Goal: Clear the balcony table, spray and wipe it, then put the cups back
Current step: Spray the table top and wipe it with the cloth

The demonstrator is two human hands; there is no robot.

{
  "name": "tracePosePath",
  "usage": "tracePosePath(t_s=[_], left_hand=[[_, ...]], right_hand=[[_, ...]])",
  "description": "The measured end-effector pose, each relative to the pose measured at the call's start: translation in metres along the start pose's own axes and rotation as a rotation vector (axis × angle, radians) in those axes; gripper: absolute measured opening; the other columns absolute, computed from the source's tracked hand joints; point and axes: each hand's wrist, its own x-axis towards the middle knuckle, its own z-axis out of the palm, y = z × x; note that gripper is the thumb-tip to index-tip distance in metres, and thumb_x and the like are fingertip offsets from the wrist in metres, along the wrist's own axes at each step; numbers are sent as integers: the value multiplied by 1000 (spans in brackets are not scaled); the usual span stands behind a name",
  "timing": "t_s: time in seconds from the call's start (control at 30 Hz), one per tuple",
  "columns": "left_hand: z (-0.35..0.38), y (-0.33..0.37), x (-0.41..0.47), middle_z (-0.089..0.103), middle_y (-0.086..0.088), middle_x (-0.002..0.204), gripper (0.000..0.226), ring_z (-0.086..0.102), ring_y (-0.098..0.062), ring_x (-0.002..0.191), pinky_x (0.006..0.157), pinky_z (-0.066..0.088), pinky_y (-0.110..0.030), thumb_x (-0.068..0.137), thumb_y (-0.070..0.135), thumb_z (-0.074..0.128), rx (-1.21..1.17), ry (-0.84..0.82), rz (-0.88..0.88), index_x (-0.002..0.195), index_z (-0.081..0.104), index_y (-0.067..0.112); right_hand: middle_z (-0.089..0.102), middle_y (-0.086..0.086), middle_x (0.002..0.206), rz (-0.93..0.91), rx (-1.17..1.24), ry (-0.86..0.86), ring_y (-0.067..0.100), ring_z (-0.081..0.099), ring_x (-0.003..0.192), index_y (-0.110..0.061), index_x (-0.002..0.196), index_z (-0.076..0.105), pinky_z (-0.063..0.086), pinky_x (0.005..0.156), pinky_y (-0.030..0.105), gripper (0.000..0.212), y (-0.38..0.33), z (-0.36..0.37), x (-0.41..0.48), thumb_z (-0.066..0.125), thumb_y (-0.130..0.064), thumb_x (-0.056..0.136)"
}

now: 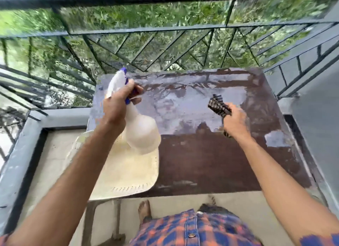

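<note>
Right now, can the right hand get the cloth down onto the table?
Probably yes: the right hand holds the cloth over the table, nothing shows between them, and the left hand holds the bottle aside.

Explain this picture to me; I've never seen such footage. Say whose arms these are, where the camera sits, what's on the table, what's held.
No machine: a person wears a wide-angle camera on the head, looking down at their own arms. The left hand holds a white spray bottle by its neck; the right hand grips a dark checked cloth. Both hover over a brown table beside the balcony railing. Its top shows only shine on the far half, perhaps wet. A cream chair stands at its left.
</note>
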Motion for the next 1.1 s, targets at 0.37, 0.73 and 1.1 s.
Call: tracePosePath(t_s=[0.37,0.73,1.1], left_hand=[[168,-89,-19,66,-1,83,21,68,-14,80,60,50,-25,96,31,59,67,-29,-221,104,63,12],[198,-120,-5,64,-7,73,29,67,-16,68,49,47,-24,106,28,47,175,80,-388,85,61,12],[203,-143,50,69,2,69,28,68,-21,78,69,51,-36,104,28,50,188,19,-493,84,64,14]], right_hand=[[54,12,139,-118,-450,-89,35,45,130,-18,137,56,44,103,49,53,151,-34,68,63,-40,90],[9,8,168,-356,-522,-296,32,8,154,-19,160,16,9,123,53,64,119,58,82,38,-36,103],[21,0,166,-31,-560,-38,28,20,152,-28,158,24,22,119,60,55,213,-41,153,36,-30,104]])
